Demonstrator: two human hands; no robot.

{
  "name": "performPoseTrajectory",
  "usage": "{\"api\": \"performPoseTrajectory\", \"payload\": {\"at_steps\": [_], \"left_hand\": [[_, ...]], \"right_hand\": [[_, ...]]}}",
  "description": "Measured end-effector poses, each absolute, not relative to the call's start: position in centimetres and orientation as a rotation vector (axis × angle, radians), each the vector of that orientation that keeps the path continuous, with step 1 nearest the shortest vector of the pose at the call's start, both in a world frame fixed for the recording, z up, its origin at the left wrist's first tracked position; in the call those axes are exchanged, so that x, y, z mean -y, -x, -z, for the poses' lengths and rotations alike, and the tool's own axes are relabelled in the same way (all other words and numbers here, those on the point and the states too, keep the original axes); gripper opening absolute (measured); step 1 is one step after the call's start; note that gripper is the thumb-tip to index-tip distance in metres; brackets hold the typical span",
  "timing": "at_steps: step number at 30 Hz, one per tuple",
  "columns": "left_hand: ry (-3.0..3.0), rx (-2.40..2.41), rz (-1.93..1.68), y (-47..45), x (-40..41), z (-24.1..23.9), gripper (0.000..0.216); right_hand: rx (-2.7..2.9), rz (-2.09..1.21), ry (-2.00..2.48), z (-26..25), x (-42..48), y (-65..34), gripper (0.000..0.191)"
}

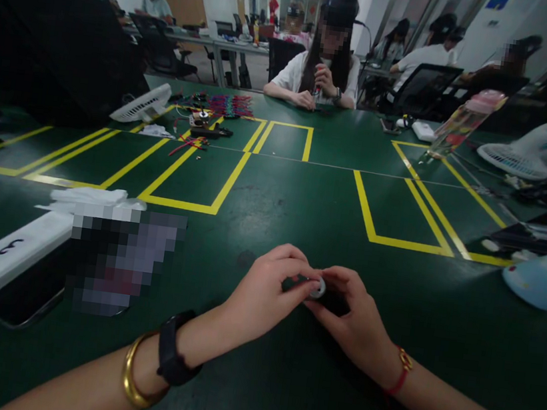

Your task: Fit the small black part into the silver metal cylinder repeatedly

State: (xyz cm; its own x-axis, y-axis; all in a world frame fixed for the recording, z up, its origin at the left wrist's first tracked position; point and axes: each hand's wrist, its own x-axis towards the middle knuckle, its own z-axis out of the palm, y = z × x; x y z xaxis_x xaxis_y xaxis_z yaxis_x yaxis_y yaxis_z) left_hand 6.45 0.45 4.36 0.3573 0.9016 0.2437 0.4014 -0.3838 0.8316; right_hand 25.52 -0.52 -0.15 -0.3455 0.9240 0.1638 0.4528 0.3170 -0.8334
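Observation:
Between my two hands is a small round grey piece [318, 287] with a dark spot on its face; its exact kind cannot be made out. My left hand [270, 288] is closed on it, thumb and fingertips pinching from the left. My right hand [352, 313] curls in from the other side, its fingertips and thumb against the same piece. The fingers cover much of it. Both hands are just above the green table [251, 377], close to its near side.
At left lie a white power strip [9, 257], a white cloth [97, 199] and a dark phone [31, 287]. Wires [231, 105] and small parts are farther back. A bottle [465, 126] and fans stand at right. Across the table sits a person [315, 76].

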Motion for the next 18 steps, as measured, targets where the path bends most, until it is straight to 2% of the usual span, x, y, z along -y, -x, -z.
{"api": "performPoseTrajectory", "payload": {"at_steps": [5, 10, 18], "left_hand": [[-1.864, -1.248, -0.978, -5.1, -0.5, -4.2, 0.013], [-2.047, -1.387, -0.749, -4.3, -0.5, -1.9, 0.010], [-2.164, -1.475, -0.630, -5.0, -0.3, -0.8, 0.009]], "right_hand": [[1.988, -0.872, 1.243, -0.1, 0.6, -25.5, 0.043], [2.049, -0.813, 1.263, -0.3, 0.7, -25.6, 0.039], [2.100, -0.751, 1.305, 0.3, 0.7, -25.9, 0.047]]}}
